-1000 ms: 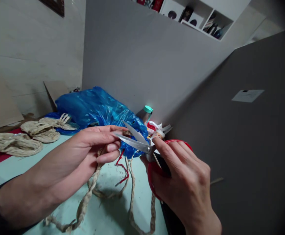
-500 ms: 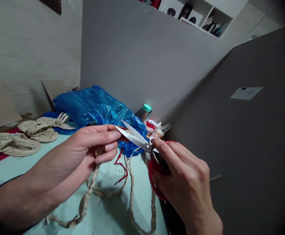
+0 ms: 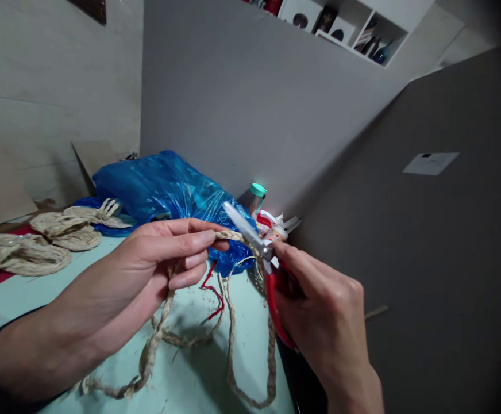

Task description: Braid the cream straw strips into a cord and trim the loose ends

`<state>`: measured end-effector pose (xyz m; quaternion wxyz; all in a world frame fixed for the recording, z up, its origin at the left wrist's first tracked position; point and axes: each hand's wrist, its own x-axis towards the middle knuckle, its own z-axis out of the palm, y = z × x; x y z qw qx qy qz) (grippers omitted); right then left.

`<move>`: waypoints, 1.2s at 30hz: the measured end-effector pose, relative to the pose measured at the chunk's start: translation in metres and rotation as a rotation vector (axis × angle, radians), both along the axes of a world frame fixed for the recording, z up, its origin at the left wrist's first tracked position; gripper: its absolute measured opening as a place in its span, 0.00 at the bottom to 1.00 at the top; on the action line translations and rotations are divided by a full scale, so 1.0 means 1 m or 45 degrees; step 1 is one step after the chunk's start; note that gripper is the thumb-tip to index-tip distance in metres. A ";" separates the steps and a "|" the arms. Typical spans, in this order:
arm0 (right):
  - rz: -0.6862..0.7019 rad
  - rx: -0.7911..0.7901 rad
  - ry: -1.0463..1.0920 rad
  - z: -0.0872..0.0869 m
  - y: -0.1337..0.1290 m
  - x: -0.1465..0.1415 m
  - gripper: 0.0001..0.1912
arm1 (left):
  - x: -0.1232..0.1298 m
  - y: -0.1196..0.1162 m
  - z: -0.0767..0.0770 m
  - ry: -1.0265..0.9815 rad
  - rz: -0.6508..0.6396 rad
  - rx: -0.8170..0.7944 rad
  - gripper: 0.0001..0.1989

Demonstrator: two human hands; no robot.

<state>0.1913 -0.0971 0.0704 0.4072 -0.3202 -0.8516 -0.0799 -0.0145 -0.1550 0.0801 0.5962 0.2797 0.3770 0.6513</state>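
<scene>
Between thumb and fingertips, my left hand [image 3: 168, 253] pinches a braided natural-fibre cord [image 3: 149, 353], and a short stretch of it runs to the right from the fingertips. My right hand [image 3: 319, 299] holds a pair of red-handled scissors [image 3: 250, 230], blades pointing up and left. The blades cross near the cord just right of my left fingers; whether they touch it I cannot tell. The cord's long loops hang down onto the pale green table [image 3: 181, 379]. A thin red string [image 3: 216, 296] hangs or lies beside it.
Behind my hands lies a big blue plastic bag [image 3: 168, 184]. Bundles of pale fibre [image 3: 22, 253] rest on the left over a red cloth. A bottle with a green cap [image 3: 257, 191] and a paper cup [image 3: 276, 233] stand near the grey partition [image 3: 254, 103].
The scissors have shifted slightly right, and their blades have come closer together. More of the cord shows right of my left fingertips. My left hand is almost unmoved.
</scene>
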 end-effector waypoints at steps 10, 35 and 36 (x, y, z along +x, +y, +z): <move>0.527 -1.237 0.638 0.007 0.006 -0.006 0.19 | 0.003 0.001 -0.006 0.444 0.055 0.122 0.04; 0.151 -0.606 0.459 -0.014 0.034 0.003 0.15 | 0.017 -0.003 -0.014 0.538 0.293 0.039 0.10; 0.111 -0.530 0.487 -0.008 0.029 0.006 0.15 | 0.017 -0.004 -0.014 0.533 0.314 0.032 0.10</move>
